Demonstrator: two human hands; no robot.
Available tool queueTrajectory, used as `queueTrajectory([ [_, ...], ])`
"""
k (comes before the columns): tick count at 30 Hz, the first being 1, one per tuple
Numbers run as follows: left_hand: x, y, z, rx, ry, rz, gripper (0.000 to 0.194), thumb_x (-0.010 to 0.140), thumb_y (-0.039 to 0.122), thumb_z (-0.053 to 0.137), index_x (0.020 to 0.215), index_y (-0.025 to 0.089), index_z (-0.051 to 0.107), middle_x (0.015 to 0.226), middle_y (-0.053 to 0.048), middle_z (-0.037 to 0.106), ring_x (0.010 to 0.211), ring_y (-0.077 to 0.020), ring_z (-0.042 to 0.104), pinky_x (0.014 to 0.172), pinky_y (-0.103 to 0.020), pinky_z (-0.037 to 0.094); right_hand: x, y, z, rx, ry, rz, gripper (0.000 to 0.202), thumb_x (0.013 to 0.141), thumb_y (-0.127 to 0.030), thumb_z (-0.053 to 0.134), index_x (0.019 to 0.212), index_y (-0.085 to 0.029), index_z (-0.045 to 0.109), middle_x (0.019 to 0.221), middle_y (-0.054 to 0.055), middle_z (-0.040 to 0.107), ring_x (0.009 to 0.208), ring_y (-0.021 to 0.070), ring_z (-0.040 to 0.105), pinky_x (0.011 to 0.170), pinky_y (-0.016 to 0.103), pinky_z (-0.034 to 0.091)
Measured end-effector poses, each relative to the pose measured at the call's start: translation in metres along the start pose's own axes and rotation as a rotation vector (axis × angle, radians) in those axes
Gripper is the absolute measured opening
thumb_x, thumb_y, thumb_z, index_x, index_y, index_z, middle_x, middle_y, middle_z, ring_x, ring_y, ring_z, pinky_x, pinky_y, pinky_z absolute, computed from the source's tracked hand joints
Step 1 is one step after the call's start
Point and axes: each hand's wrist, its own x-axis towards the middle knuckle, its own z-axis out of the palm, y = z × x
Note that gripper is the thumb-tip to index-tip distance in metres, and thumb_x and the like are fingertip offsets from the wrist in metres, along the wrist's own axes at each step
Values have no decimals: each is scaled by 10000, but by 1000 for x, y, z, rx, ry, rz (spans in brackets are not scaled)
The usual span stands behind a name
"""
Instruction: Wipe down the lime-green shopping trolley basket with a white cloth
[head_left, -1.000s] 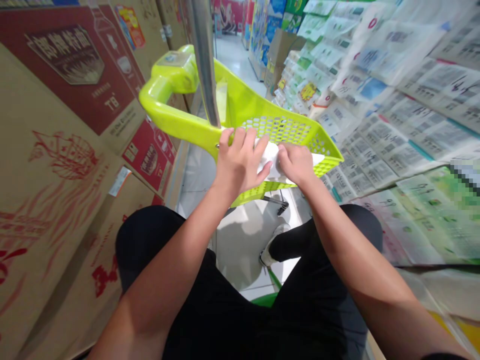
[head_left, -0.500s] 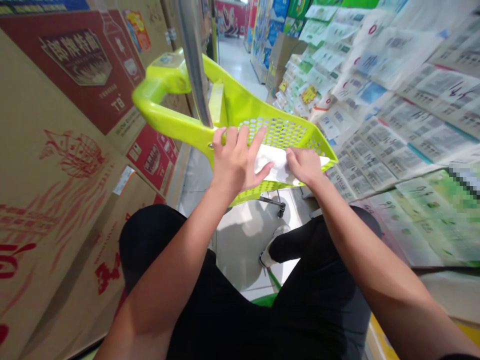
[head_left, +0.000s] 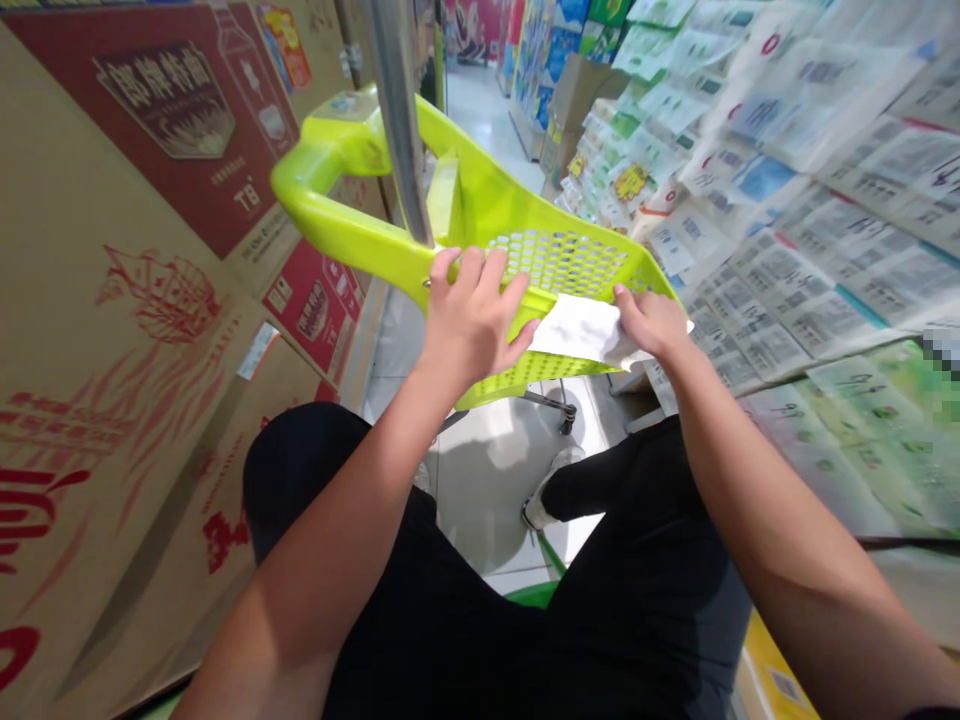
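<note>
A yellow-green plastic shopping cart (head_left: 480,190) with a perforated basket stands in front of me, a metal pole (head_left: 401,120) rising beside its handle. My left hand (head_left: 476,315) rests on the basket's near rim with its fingers spread. Further right, my right hand (head_left: 654,322) has its fingers closed on a white cloth or sheet (head_left: 581,328) lying against the same side of the basket. The sheet's left end shows between both hands, and part of it is hidden under my right hand.
Stacked cardboard cartons (head_left: 172,110) rise close on the left. Shelves of packaged goods (head_left: 810,230) line the right. Below are my legs in black trousers, the tiled floor (head_left: 487,470) and a green object (head_left: 534,594) between my legs.
My right hand has moved to the right along the rim with the white sheet, and more of the sheet shows to its left. My left hand has hardly moved on the rim.
</note>
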Motion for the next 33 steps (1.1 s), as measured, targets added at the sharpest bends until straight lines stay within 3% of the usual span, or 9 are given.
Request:
queueTrajectory([
  [4,3,12,3,58,-44,34,588,956,600,467,1408,249,600,1416,-146,596,1319,-420,491,1157,-683,242,-19,-38,-12,49,1,-85,991,1006,-783,71,973,-123,809,1003,227,781,996,370,733,744,371,444],
  [9,3,13,2,68,3,52,610,1011,488,393,1554,226,482,1425,-147,612,1330,-403,523,1203,-623,246,-40,-86,-19,146,135,-285,901,1041,-717,65,988,-196,798,936,150,788,915,295,717,697,322,386],
  [12,4,4,3,94,33,44,570,1040,465,351,1529,221,513,1422,-137,626,1343,-372,531,1249,-577,222,-41,-71,-13,109,174,-271,828,1046,-707,137,1017,-202,793,904,143,780,870,288,701,674,317,345],
  [16,7,-5,3,91,45,40,561,1045,487,348,1498,214,536,1365,-143,642,1336,-353,536,1266,-550,213,-33,-18,-2,15,155,-140,807,1037,-701,195,983,-171,800,862,179,765,864,316,695,670,333,325],
  [20,9,4,5,11,30,44,564,1008,536,423,1483,257,545,1372,-130,629,1367,-386,498,1240,-616,205,-26,4,1,11,161,7,785,1042,-662,228,989,-141,812,919,217,772,912,346,705,707,357,363],
  [25,11,28,6,-30,-13,44,647,954,516,516,1537,237,495,1431,-157,599,1385,-437,468,1213,-660,201,-29,-59,-11,177,199,-25,718,1047,-631,261,977,-182,816,922,166,789,912,325,715,756,366,410],
  [29,13,25,10,-9,-27,35,593,987,491,454,1520,237,507,1465,-145,580,1393,-404,470,1224,-634,202,-35,-114,-16,269,269,-133,765,1072,-611,163,975,-200,801,919,143,779,918,302,709,781,357,416],
  [31,14,14,15,8,-31,22,555,1001,503,418,1480,247,536,1470,-125,577,1401,-379,459,1240,-627,175,-34,-117,-13,258,281,-135,779,1071,-623,152,973,-192,794,908,151,770,906,304,705,782,359,409],
  [33,15,2,19,27,-30,14,550,1008,527,394,1459,249,540,1457,-107,583,1387,-351,456,1251,-625,152,-30,-101,-8,223,276,-134,769,1062,-639,182,962,-182,792,896,164,769,889,313,706,771,364,402],
])
